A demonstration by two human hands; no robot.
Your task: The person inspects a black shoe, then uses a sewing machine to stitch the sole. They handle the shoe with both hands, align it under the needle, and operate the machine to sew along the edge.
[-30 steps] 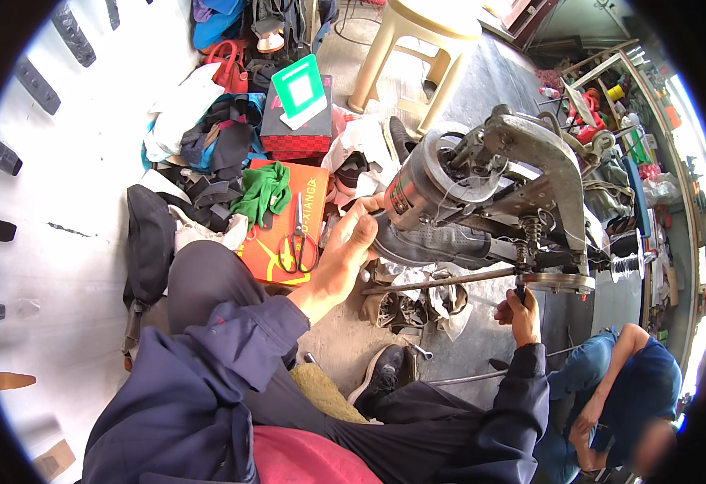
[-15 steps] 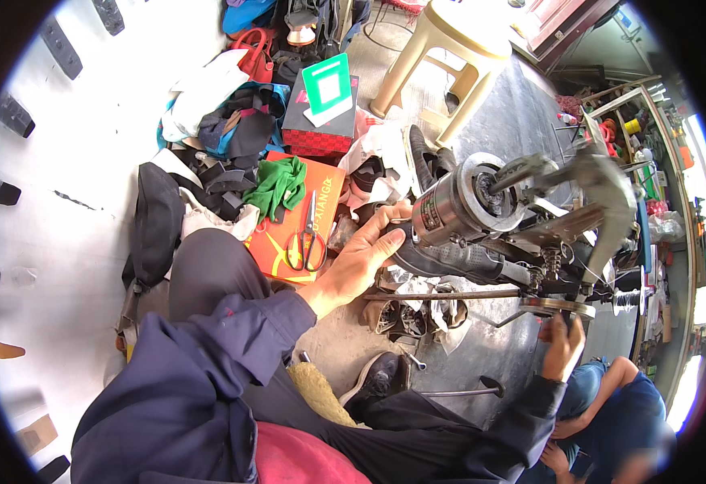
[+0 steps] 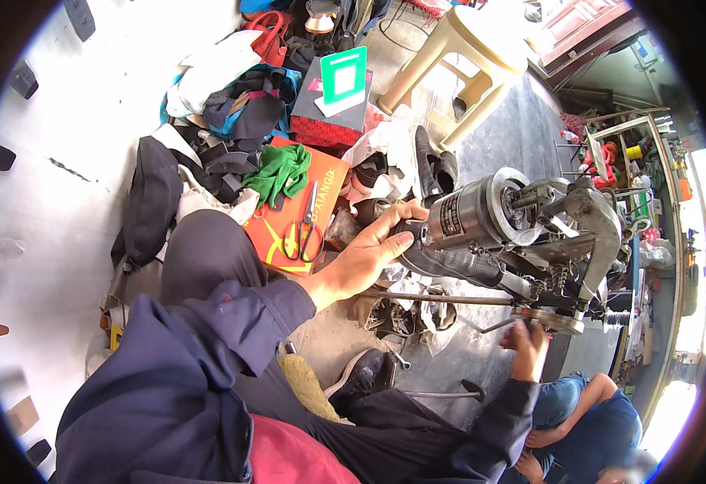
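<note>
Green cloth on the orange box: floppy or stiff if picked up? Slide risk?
The green cloth is probably floppy: it lies crumpled in soft folds on the orange box. It looks light for its bulk, so it would likely drape and sag from one pinch. Sliding seems unlikely; the scissors beside it may shift instead.

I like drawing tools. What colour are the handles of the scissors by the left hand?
The scissors have red handles, seen in the head view.
</note>
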